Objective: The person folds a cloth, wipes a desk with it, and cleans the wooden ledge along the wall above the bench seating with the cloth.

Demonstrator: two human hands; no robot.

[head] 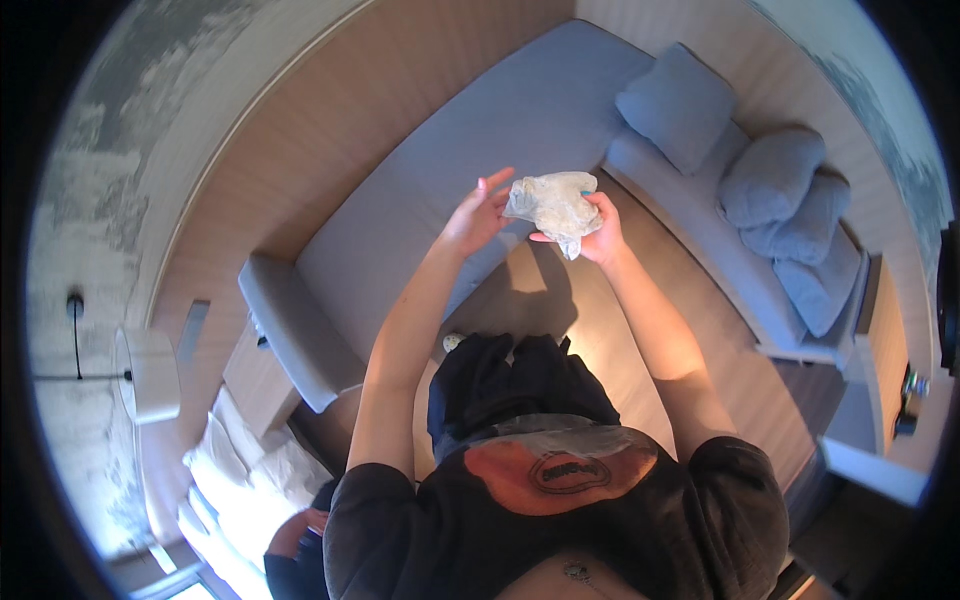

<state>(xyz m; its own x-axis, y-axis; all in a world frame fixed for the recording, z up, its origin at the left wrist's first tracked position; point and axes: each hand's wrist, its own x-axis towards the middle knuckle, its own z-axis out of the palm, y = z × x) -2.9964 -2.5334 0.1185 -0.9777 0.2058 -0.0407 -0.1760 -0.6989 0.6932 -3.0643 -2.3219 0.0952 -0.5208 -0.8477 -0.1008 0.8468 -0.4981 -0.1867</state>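
A crumpled, pale off-white cloth (559,204) is bunched up in front of me, above the gap between the grey sofa seats. My right hand (602,231) grips its right side, thumb on top and fingers underneath. Just left of the bundle, my left hand (480,217) has its fingers spread. Its fingertips come close to the cloth's left edge; whether they touch it I cannot tell. What kind of cloth it is does not show.
A grey cushioned seat (450,157) stretches ahead and left. Several grey cushions (772,176) lie on the sofa at right. A white lamp shade (150,375) hangs at left. At lower left, another person's hand (315,520) rests near a bed with white pillows (281,476).
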